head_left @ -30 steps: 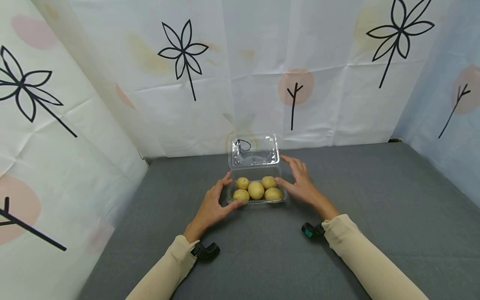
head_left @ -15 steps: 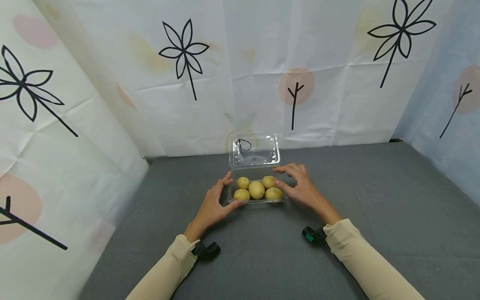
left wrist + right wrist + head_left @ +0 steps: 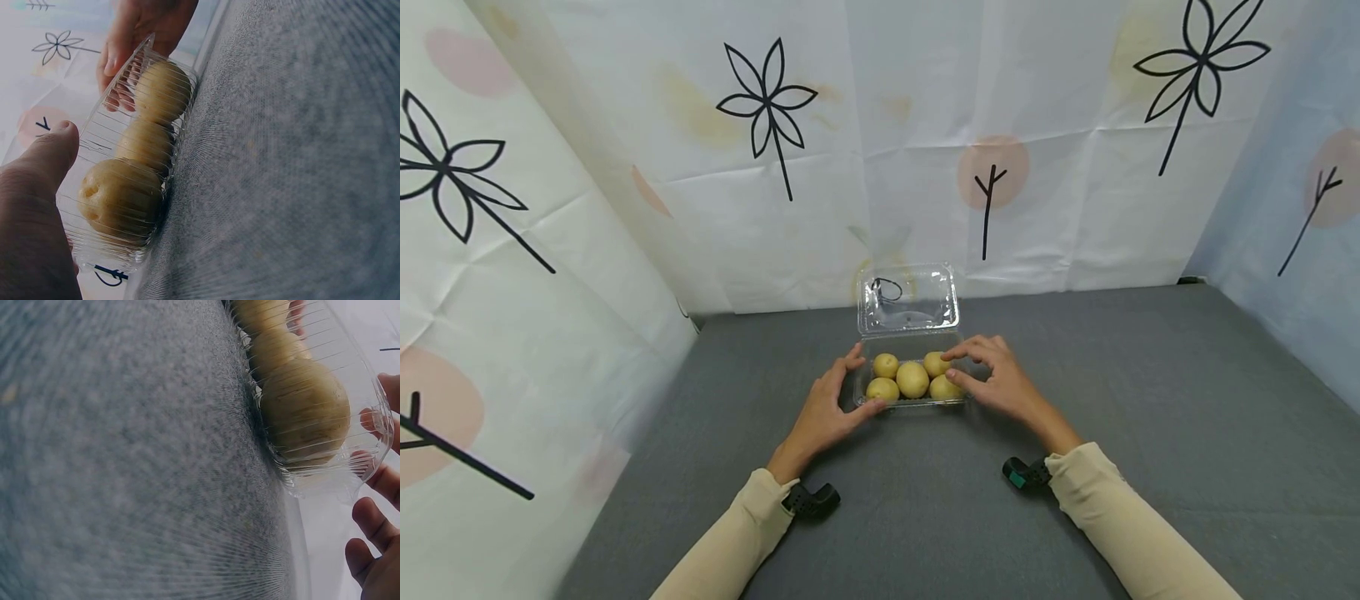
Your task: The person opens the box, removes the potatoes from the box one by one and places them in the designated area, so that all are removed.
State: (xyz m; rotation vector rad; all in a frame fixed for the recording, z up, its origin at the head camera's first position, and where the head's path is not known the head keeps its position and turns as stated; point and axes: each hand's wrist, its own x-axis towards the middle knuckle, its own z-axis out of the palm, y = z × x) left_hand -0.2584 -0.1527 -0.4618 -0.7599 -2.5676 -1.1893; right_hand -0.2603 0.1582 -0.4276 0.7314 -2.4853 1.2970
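Observation:
A clear plastic clamshell container (image 3: 910, 406) stands on the grey table with its lid (image 3: 917, 296) raised at the back. Inside lie several yellow potatoes (image 3: 912, 380); through the ribbed wall in the left wrist view, a dented potato (image 3: 119, 197) sits nearest. My left hand (image 3: 820, 421) grips the container's left end, thumb at the front rim and fingers along the side. Over the right end is my right hand (image 3: 1003, 383), fingers loosely bent, with index tip and thumb overlapping the two right-hand potatoes (image 3: 935, 363). In the right wrist view its fingertips (image 3: 370, 519) are spread beside the rim.
The grey cloth-covered table (image 3: 925, 517) runs back to a white printed curtain (image 3: 895, 167). More curtain encloses the left and right sides. Black wrist devices sit at both cuffs, one of them the right wrist device (image 3: 1026, 473).
My right hand has moved from the container's right edge inward over the right-hand potatoes, its fingers drawing closer to the thumb. The left hand and the container have stayed in place.

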